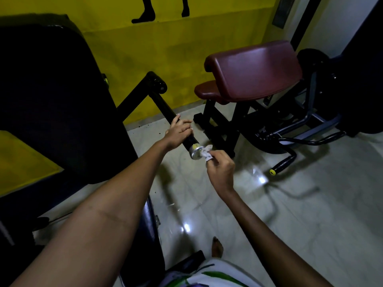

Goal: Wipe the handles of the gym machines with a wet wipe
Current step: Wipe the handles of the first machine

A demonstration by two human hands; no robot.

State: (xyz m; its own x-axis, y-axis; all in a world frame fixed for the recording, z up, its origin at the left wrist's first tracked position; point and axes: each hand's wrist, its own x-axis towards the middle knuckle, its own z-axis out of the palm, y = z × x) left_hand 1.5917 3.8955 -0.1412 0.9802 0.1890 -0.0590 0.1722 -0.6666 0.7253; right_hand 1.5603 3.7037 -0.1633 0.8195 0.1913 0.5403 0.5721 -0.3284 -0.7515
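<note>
Head view, the only 1: the black handle of the near machine sits just left of the frame's centre. The left hand is wrapped around its lower part, fingers curled over the bar. The right hand pinches a crumpled white wet wipe between thumb and fingertips and presses it to the silver end cap. The 2 hands are near each other but not touching, with the cap between them.

Risks, as I judge them: the wipe is bunched small, so it may skim only the cap face and miss the grip surface hidden under the left hand. That patch stays dirty unless the left hand shifts. The pinch looks light, so the wipe could slip off and drop to the glossy floor below. If the bar pivots on its joint, pushing on its end could swing it.

The handle's long axis runs diagonally from the joint in the upper left centre down to the cap at centre, free end pointing toward the lower right and toward the camera
</note>
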